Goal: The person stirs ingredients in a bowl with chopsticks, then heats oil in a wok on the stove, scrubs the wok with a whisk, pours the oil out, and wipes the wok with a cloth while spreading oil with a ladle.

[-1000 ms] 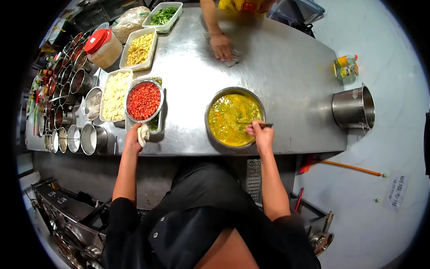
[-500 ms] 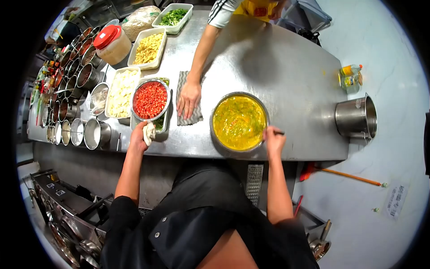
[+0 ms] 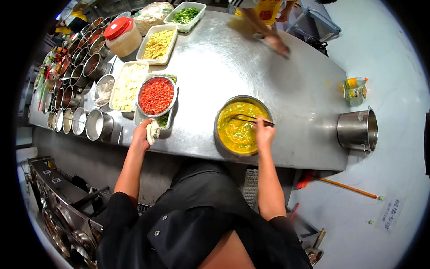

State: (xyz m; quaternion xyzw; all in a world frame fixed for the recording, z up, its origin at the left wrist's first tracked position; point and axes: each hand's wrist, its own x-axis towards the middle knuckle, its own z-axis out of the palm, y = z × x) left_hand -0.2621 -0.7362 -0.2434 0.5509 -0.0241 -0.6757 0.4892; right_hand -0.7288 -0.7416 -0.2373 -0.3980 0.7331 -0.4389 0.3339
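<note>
My right hand (image 3: pixel 265 134) is closed around a pair of dark chopsticks (image 3: pixel 243 117), whose tips dip into a yellow, egg-like mixture (image 3: pixel 237 130) flecked with green. A round metal bowl (image 3: pixel 217 135) holds this mixture near the table's front edge. My left hand (image 3: pixel 140 136) grips a crumpled white cloth (image 3: pixel 153 132) at the front edge, just below a metal bowl (image 3: pixel 139 106) of chopped red peppers (image 3: pixel 156 95). That bowl rests on a white tub (image 3: pixel 166 125) with green pieces in it.
Tubs of pale chopped food (image 3: pixel 128 87), yellow pieces (image 3: pixel 157 44) and greens (image 3: pixel 186 15) line the left. Several metal pots (image 3: pixel 98 124) and a red-lidded jar (image 3: pixel 118 29) stand there. A co-worker's hand (image 3: pixel 277 45) is across the table (image 3: pixel 309 107); a metal pot (image 3: pixel 351 130) sits right.
The chopsticks have moved left and inward over the bowl with my right hand. The co-worker's hand and the grey cloth have left the table's middle for its far side.
</note>
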